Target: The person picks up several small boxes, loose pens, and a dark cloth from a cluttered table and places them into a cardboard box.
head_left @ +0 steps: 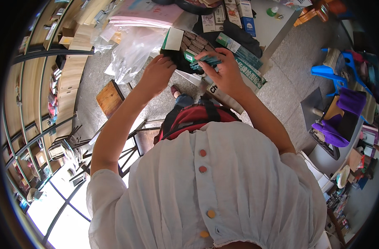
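My right hand point(225, 73) holds a small bundle of dark green pencil-like sticks point(208, 61) between thumb and fingers. My left hand point(158, 74) has its fingers curled over the near edge of a dark open box point(173, 57), whose pale flap point(174, 39) stands up with a green outer side. Between the hands, just beyond them, several brown blocks point(195, 43) lie packed in rows. A small green carton end point(189, 57) with a printed code shows below them. Right of my right hand lie a slim green carton point(231, 43) and a larger green-and-white box point(250, 73), both bearing writing.
Clear plastic bags point(131, 51) hang by a stack of pink paper point(142, 14). Upright cartons point(247, 18) and a green bottle point(272, 11) stand on the table point(276, 26). A wooden stool point(110, 98) is at lower left; a blue chair point(329, 73) is at right.
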`<state>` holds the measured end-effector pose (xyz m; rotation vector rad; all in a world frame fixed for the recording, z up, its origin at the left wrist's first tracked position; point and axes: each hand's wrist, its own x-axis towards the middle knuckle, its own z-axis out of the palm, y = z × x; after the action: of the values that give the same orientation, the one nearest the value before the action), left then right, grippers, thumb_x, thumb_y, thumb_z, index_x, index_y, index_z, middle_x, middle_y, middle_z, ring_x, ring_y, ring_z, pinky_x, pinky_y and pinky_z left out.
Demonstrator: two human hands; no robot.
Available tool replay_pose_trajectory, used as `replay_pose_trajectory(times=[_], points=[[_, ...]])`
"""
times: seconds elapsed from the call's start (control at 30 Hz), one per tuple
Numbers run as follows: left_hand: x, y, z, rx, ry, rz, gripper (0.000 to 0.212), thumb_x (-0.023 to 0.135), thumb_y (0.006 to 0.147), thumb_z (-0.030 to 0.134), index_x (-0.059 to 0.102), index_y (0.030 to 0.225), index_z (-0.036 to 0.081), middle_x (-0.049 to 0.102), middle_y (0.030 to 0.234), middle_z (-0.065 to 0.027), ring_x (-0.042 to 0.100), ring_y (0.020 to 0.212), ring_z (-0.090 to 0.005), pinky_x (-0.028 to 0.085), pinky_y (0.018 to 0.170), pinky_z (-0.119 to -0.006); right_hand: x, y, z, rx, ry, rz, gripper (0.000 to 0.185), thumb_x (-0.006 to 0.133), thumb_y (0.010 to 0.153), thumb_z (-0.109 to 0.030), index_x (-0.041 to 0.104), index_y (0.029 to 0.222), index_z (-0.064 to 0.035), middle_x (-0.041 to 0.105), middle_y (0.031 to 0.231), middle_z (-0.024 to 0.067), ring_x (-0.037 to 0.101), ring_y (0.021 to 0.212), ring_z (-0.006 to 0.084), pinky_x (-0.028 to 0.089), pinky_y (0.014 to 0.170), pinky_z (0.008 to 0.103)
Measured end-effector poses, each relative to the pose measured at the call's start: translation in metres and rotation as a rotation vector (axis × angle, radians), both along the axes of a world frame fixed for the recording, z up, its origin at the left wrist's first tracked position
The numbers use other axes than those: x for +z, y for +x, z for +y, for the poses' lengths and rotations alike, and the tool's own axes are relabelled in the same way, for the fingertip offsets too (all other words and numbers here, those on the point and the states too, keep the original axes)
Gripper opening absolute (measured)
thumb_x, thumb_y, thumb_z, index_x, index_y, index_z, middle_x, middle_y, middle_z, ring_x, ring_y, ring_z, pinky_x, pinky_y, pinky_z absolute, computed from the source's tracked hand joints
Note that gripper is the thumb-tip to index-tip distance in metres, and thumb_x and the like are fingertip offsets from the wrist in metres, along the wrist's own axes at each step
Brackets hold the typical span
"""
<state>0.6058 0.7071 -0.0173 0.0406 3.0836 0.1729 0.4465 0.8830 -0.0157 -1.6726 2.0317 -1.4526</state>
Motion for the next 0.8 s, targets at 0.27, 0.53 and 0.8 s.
replay_pose_trajectory(times=[0.27, 0.53, 0.8], points=[[0.018, -0.024, -0.004, 0.033, -0.024, -0.312, 0.026, 0.052, 0.074, 0.007, 0.061, 0.098, 0.006, 0.063, 0.094, -0.0111, 0.06, 0.094, -0.025, 0.043, 0.089, -0.037, -0.001, 0.003, -0.003, -0.076, -0.012, -0.005, 0.014, 0.066, 0.079, -0.014, 0.061, 0.092, -0.0116, 0.06, 0.061, 0.0014, 0.053, 0.055, 0.0181, 0.038, 0.083, 0.0338], [-0.072, -0.076, 0.014, 0.171, -0.252, -0.623, 0.022, 0.06, 0.075, 0.016, 0.069, 0.094, 0.012, 0.066, 0.097, -0.0069, 0.065, 0.083, -0.0207, 0.052, 0.06, -0.032, 0.003, 0.004, -0.006, -0.054, 0.015, 0.008, 0.013, 0.065, 0.079, -0.011, 0.063, 0.091, -0.0146, 0.066, 0.086, -0.0004, 0.055, 0.08, 0.0202, 0.039, 0.083, 0.0321], [-0.079, -0.08, 0.015, 0.318, -0.215, -0.621, 0.021, 0.061, 0.076, 0.018, 0.069, 0.095, 0.013, 0.066, 0.096, -0.0024, 0.064, 0.088, -0.0206, 0.05, 0.063, -0.036, 0.002, 0.007, -0.009, -0.108, -0.008, 0.011, 0.014, 0.067, 0.076, -0.01, 0.065, 0.09, -0.0142, 0.064, 0.083, -0.0015, 0.052, 0.081, 0.0201, 0.043, 0.072, 0.0312]])
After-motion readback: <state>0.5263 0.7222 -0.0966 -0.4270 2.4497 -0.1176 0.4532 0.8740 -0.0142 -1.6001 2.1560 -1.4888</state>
